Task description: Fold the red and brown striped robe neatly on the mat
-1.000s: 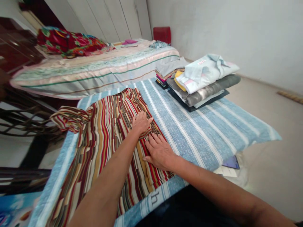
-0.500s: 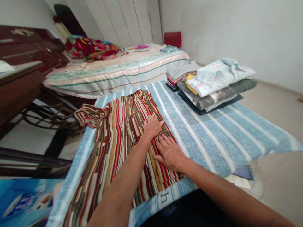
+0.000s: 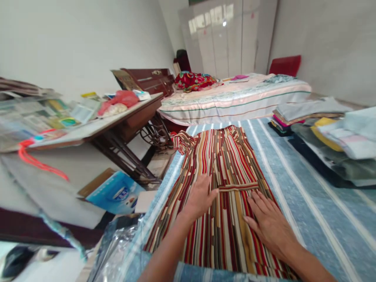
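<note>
A striped garment [image 3: 226, 219] in red, tan, cream and dark brown lies spread out in front of me, one sleeve [image 3: 184, 141] bunched at its far left. A narrow striped band [image 3: 238, 187] crosses its right half. My left hand [image 3: 199, 197] lies flat on the middle of the cloth, fingers stretched and thumb apart. On the right part, just below the band, my right hand [image 3: 267, 221] rests with its fingers spread. Neither hand grips anything. Beneath the garment is a blue cover with white stripes [image 3: 296, 207].
Folded clothes [image 3: 346, 156] are stacked at the right, with a smaller pile [image 3: 308, 109] behind. A bed [image 3: 235, 100] stands beyond. To the left are a cluttered table [image 3: 96, 131] and a blue box [image 3: 117, 194] beneath it.
My left hand has moved leftward from the garment's right side to its middle. My right hand still lies on the right side. The view has swung left, showing the table.
</note>
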Demonstrator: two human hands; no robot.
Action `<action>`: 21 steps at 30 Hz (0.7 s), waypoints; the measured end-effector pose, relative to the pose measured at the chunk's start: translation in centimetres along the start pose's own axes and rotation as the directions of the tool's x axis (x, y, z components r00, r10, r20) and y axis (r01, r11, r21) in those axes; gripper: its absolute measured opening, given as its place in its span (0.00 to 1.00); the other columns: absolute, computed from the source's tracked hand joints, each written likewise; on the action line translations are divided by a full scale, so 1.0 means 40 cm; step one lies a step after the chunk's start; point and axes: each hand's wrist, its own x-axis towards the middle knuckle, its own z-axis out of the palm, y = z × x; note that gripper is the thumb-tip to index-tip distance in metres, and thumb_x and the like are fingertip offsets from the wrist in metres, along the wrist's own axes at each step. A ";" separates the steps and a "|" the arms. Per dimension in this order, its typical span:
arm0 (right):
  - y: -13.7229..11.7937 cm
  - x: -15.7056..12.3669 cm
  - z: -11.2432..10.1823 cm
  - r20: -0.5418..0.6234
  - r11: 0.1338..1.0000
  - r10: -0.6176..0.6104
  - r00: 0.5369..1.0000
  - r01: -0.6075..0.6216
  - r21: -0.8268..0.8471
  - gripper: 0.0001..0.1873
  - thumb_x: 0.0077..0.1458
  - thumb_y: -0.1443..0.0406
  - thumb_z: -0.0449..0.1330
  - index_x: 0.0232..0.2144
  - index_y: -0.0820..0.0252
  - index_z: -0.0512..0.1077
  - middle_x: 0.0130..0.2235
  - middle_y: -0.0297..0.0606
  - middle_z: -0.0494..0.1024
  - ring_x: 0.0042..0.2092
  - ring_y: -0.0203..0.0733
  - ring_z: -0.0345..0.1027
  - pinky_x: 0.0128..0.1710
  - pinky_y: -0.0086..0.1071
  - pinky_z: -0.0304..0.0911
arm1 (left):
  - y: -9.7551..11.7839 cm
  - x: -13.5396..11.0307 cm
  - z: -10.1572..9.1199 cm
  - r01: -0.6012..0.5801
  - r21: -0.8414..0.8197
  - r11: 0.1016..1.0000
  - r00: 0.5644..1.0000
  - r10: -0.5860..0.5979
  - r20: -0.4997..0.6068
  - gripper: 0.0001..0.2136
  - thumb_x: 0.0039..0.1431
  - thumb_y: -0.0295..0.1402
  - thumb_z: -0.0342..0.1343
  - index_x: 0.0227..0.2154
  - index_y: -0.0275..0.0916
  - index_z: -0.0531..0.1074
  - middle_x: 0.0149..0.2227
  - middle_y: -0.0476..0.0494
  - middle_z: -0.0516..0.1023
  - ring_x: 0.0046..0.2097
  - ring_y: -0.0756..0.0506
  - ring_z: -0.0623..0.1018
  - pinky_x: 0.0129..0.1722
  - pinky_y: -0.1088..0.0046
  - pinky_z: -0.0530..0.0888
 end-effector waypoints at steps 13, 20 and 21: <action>-0.024 0.167 -0.033 -0.066 0.972 -0.230 0.971 0.233 0.033 0.25 0.57 0.50 0.48 0.51 0.53 0.70 0.54 0.41 0.70 0.51 0.49 0.68 0.49 0.44 0.66 | -0.259 -0.325 -0.041 0.532 -0.021 0.846 0.813 -0.518 -0.267 0.21 0.56 0.40 0.46 0.47 0.32 0.70 0.48 0.34 0.75 0.52 0.38 0.73 0.53 0.58 0.69; -0.255 0.565 -0.062 0.120 0.876 -0.480 0.869 0.482 0.012 0.20 0.57 0.61 0.51 0.51 0.57 0.67 0.55 0.47 0.66 0.53 0.49 0.64 0.50 0.42 0.63 | -0.262 -0.352 -0.043 0.569 -0.277 0.774 0.727 -0.631 -0.270 0.16 0.56 0.40 0.49 0.43 0.40 0.72 0.39 0.41 0.79 0.42 0.42 0.79 0.41 0.66 0.77; -0.292 0.626 -0.053 0.144 0.848 -0.525 0.839 0.530 0.001 0.20 0.57 0.62 0.52 0.51 0.58 0.66 0.55 0.48 0.66 0.53 0.48 0.63 0.50 0.41 0.62 | -0.268 -0.355 -0.036 0.567 -0.289 0.771 0.723 -0.635 -0.274 0.15 0.55 0.40 0.49 0.43 0.42 0.73 0.38 0.42 0.79 0.40 0.42 0.79 0.40 0.67 0.77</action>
